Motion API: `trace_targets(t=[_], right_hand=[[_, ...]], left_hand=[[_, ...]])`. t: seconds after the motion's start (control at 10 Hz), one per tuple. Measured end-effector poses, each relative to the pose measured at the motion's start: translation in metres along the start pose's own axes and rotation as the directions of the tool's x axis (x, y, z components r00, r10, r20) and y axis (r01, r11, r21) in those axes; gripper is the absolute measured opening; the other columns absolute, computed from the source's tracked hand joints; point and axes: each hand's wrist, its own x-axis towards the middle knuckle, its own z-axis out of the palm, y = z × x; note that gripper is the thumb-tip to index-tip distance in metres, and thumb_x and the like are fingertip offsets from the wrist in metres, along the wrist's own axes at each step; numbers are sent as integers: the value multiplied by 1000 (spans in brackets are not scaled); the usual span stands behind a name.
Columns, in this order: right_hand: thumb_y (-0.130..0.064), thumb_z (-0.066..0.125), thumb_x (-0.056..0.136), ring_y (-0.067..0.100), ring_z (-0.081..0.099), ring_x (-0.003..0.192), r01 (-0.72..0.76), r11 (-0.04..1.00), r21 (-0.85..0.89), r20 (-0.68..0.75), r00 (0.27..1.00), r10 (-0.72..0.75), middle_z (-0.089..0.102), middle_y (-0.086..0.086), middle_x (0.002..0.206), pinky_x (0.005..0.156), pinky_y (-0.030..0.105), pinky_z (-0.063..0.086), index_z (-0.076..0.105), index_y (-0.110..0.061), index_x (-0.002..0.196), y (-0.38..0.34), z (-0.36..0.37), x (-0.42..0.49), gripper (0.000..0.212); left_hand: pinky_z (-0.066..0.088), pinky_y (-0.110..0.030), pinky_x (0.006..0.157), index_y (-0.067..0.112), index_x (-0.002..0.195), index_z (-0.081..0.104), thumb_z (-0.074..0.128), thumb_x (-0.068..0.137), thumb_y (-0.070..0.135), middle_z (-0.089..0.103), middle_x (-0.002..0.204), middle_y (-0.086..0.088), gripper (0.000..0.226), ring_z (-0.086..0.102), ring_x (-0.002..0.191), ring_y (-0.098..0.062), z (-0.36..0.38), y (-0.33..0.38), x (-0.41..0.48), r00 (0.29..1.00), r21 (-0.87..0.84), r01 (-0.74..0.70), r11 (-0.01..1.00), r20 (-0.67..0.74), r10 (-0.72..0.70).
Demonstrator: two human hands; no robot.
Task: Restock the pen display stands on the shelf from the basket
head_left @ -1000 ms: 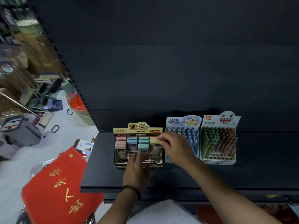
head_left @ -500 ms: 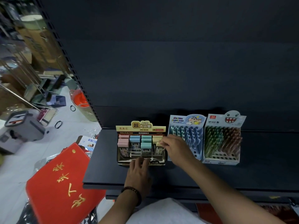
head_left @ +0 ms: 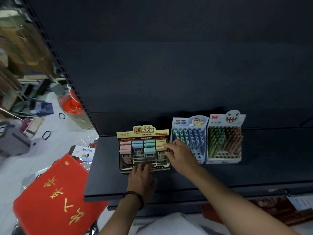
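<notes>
Dark shelf (head_left: 254, 167) under a dark back panel; pale floor (head_left: 25, 167) at left is littered with stock, a big red bag (head_left: 55, 200) with gold characters nearest. Three stands sit in a row on the shelf: yellow-header stand (head_left: 144, 133) with pink, blue, green and yellow boxes in columns, just beside it the blue cartoon pen stand (head_left: 189, 131), then the white monster-face pen stand (head_left: 225, 141), both with bare front holes. Left hand (head_left: 142, 177) grip wide, straight fingers on the yellow-header stand's front edge; right hand (head_left: 181, 156) grip narrow, pinching a yellow box (head_left: 160, 148) in the rightmost column and covering the blue stand's lower left corner.
</notes>
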Motion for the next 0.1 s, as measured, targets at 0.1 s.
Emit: trace_targets(t=[0.1], right_hand=[[-38,59,106,6,53,93,-53,998,-21,-32,998,52,50,-12,106,77,24,45,66,-29,131,0,-7,-14,27]], left_hand=[[46,-45,104,39,133,53,62,93,35,51,141,8,40,50,128,-23,-12,-1,0,1000,-54,-23,998,-7,23]])
